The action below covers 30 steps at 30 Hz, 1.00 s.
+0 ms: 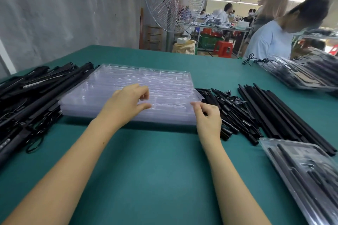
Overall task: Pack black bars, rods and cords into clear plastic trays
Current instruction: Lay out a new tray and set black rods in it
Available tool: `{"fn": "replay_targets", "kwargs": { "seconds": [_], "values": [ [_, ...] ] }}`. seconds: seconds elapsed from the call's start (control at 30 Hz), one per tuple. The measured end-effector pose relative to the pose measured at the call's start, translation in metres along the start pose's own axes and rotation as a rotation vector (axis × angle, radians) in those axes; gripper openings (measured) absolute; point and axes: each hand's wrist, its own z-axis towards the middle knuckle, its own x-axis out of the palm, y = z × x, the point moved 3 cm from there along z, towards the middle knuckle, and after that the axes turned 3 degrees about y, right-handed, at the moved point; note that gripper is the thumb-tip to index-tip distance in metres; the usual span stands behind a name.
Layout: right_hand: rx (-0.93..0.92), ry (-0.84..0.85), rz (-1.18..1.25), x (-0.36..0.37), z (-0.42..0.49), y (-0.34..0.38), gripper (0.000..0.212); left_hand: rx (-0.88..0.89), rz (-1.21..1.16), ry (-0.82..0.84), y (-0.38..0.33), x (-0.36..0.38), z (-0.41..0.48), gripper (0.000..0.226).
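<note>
A fan [173,0] turns over a busy packing floor as you work at a green table [164,170], other workers bent over benches beyond. Dead centre sits a stack of clear trays [91,113], too nested to count. Your left hand [126,104] curls thumb and fingers onto the near edge of the top tray [155,78], seemingly pinching it. Your right hand [208,117] nips its near right corner between thumb and forefinger.

The step in hand looks like peeling one empty tray free for filling. The next move likely calls for separating that single thin sheet without dragging its neighbours, then setting it on bare table toward 6 o'clock.

A heap of black bars [27,97] lies at 9 o'clock, and short black pieces [230,107] and long rods [285,107] at 3 o'clock, all too many to count. One packed tray [274,142] rests at 4 o'clock, more packed trays [300,75] at 2 o'clock, and one loose cord [250,59] at 1 o'clock.
</note>
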Motion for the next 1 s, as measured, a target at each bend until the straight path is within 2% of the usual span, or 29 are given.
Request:
{"fn": "replay_targets", "kwargs": {
  "seconds": [0.03,0.07,0.13,0.17,0.23,0.3,0.4,0.57,0.67,0.73,0.83,0.87,0.93,1.0],
  "values": [
    [0.010,0.034,0.000,0.002,-0.002,0.001,0.012,-0.005,0.004,-0.032,0.000,0.001,0.000,0.014],
    [-0.010,0.052,-0.045,0.003,-0.003,0.001,0.021,-0.023,0.013,-0.058,0.001,0.002,0.000,0.024],
    [-0.137,0.064,-0.359,0.003,-0.006,0.003,0.039,-0.073,0.109,-0.060,0.006,0.005,0.002,0.042],
    [-0.206,0.031,-0.537,0.004,-0.008,0.005,0.041,-0.100,0.175,-0.051,0.010,0.006,0.002,0.046],
    [-0.252,-0.010,-0.715,0.005,-0.008,0.010,0.036,-0.148,0.206,-0.042,0.017,0.007,0.001,0.046],
    [-0.220,0.069,-0.724,0.011,-0.009,0.011,0.028,-0.151,0.123,-0.097,0.020,0.008,0.000,0.046],
    [-0.137,0.182,-0.695,0.016,-0.012,0.008,0.033,-0.152,0.002,-0.268,0.016,-0.006,0.001,0.044],
    [-0.053,0.210,-0.712,0.019,-0.012,0.009,0.037,-0.089,-0.190,-0.629,0.018,-0.053,-0.005,0.037],
    [-0.077,0.210,-0.701,0.020,-0.012,0.009,0.037,-0.042,-0.217,-0.710,0.012,-0.080,-0.012,0.036],
    [-0.082,0.255,-0.591,0.018,-0.009,0.007,0.034,-0.027,-0.228,-0.610,-0.002,-0.094,-0.014,0.039],
    [0.089,0.348,-0.096,-0.001,-0.003,0.014,0.027,0.001,-0.051,-0.387,-0.041,-0.099,-0.025,0.043],
    [0.176,0.327,0.100,-0.014,0.000,0.017,0.026,0.039,0.023,-0.352,-0.056,-0.096,-0.031,0.043],
    [0.353,0.174,0.462,-0.052,0.006,0.020,0.024,0.139,0.132,-0.260,-0.078,-0.082,-0.047,0.044],
    [0.453,0.084,0.710,-0.093,0.008,0.022,0.032,0.210,0.229,-0.126,-0.086,-0.060,-0.067,0.053]
  ]
}}
